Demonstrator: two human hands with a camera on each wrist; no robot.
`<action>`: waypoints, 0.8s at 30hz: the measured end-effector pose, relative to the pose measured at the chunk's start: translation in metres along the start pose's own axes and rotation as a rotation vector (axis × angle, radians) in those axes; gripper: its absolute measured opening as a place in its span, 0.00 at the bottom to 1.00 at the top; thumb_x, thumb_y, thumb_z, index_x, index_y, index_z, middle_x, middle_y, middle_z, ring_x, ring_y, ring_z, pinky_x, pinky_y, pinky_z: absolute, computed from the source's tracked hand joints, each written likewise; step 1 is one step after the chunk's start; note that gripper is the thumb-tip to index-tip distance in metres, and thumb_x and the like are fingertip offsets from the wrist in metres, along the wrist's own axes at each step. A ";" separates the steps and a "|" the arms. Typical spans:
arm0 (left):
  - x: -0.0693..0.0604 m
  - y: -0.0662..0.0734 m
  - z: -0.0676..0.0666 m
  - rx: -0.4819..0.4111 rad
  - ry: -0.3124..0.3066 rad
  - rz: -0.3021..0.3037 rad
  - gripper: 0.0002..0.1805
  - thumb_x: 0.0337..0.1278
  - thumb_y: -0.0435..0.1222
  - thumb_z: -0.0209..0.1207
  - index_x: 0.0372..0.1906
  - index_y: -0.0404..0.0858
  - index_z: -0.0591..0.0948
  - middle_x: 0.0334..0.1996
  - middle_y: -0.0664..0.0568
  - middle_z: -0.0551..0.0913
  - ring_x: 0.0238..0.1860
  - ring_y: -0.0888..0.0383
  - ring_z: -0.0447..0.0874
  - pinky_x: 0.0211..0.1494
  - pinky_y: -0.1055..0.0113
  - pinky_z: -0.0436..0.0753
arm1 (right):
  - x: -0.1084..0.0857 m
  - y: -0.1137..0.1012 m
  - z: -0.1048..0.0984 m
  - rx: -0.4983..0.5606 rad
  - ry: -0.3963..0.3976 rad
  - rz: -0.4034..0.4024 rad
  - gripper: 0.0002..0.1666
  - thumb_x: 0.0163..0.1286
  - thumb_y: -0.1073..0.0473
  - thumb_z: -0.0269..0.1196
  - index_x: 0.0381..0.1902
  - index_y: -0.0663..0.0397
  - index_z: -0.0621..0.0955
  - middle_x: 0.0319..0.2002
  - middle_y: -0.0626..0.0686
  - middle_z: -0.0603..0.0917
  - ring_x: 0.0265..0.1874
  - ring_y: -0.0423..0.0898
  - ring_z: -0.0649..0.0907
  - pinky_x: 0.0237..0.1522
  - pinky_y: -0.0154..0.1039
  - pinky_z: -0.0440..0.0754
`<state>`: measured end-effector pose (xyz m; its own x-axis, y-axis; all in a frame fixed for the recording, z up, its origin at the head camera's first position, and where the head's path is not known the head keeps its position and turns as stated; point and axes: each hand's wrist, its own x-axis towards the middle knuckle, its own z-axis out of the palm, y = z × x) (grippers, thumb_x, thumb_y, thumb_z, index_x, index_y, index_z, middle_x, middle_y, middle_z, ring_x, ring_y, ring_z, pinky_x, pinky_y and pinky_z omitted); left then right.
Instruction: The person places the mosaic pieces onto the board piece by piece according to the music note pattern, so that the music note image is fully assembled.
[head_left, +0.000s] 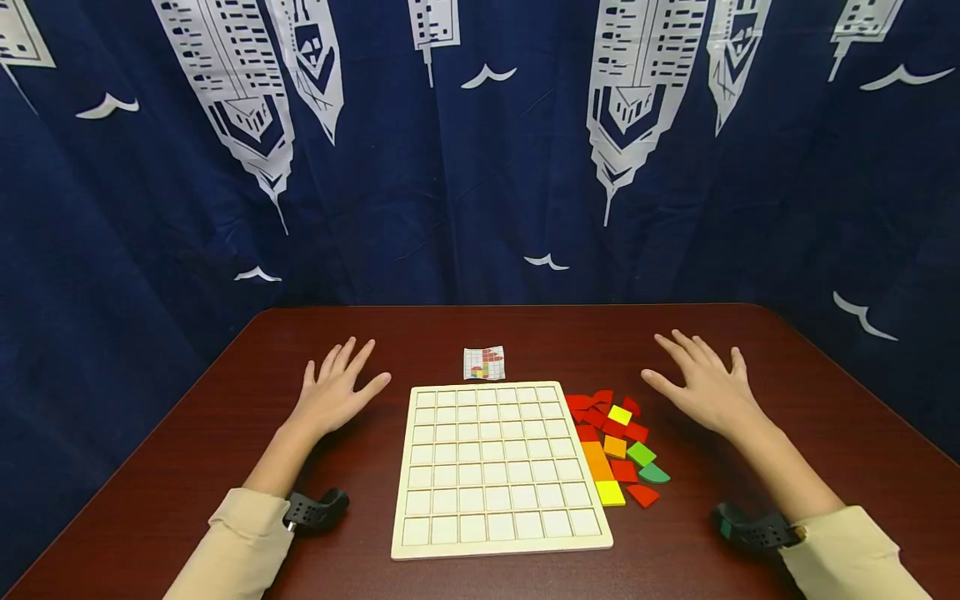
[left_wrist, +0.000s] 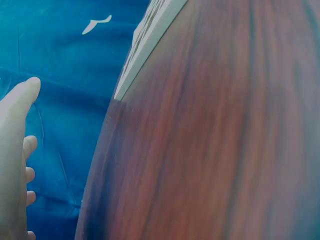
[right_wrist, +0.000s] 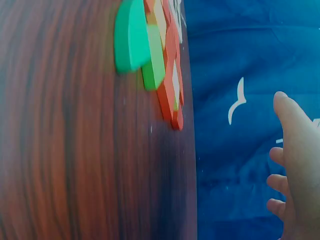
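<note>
Here the board (head_left: pixel 496 472), a pale square grid, lies flat in the middle of the counter (head_left: pixel 360 500), between the two hands. Its left-wrist view is cut off, leaving just a slanted edge and corner. Along its right side sits a loose pile of blocks (head_left: pixel 615 447) in red, orange, yellow and green. Some red ones overlap, so parts of them are hidden and a sure count is hard. In the right wrist view the green blocks are blurred and cover some of those behind. Just beyond the board's far edge lies a small card (head_left: pixel 483 363) with a coloured pattern too tiny to read.

The left hand (head_left: pixel 337 387) is spread beside the board's far left, holding nothing; in its own wrist view the palm runs out of frame. The right hand (head_left: pixel 703 383) is likewise spread and empty, nearest to the blocks but apart from them. Black straps (head_left: pixel 318 510) circle both wrists, partly under the cuffs of pale sleeves (head_left: pixel 243 542), which the bottom edge crops. Behind the counter hangs a dark blue curtain (head_left: pixel 450 208) with white towers and birds, the towers cut off at the top.
</note>
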<state>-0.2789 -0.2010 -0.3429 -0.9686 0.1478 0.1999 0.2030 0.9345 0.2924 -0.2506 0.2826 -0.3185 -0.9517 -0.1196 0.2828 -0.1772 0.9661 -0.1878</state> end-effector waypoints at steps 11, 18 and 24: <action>0.005 0.021 0.011 -0.056 0.060 0.014 0.37 0.59 0.63 0.38 0.69 0.48 0.58 0.68 0.44 0.59 0.69 0.45 0.53 0.66 0.37 0.44 | 0.004 -0.032 0.007 0.121 0.069 -0.071 0.38 0.65 0.37 0.50 0.64 0.54 0.65 0.65 0.64 0.63 0.63 0.64 0.62 0.61 0.70 0.40; 0.008 0.039 0.014 -0.143 0.139 0.006 0.34 0.61 0.60 0.41 0.67 0.47 0.62 0.66 0.43 0.63 0.68 0.43 0.54 0.68 0.38 0.40 | 0.009 -0.054 0.018 0.171 0.056 -0.091 0.30 0.67 0.47 0.53 0.63 0.55 0.68 0.63 0.63 0.66 0.61 0.62 0.66 0.63 0.66 0.43; 0.007 0.048 0.023 -0.265 0.135 0.019 0.31 0.62 0.57 0.43 0.65 0.44 0.66 0.64 0.43 0.66 0.67 0.43 0.56 0.68 0.39 0.42 | 0.012 -0.069 0.037 0.318 0.000 -0.045 0.25 0.67 0.53 0.54 0.60 0.56 0.71 0.59 0.63 0.71 0.59 0.63 0.69 0.62 0.65 0.50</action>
<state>-0.2797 -0.1476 -0.3494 -0.9400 0.1035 0.3252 0.2686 0.8124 0.5176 -0.2594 0.2064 -0.3370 -0.9411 -0.1611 0.2973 -0.2890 0.8397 -0.4598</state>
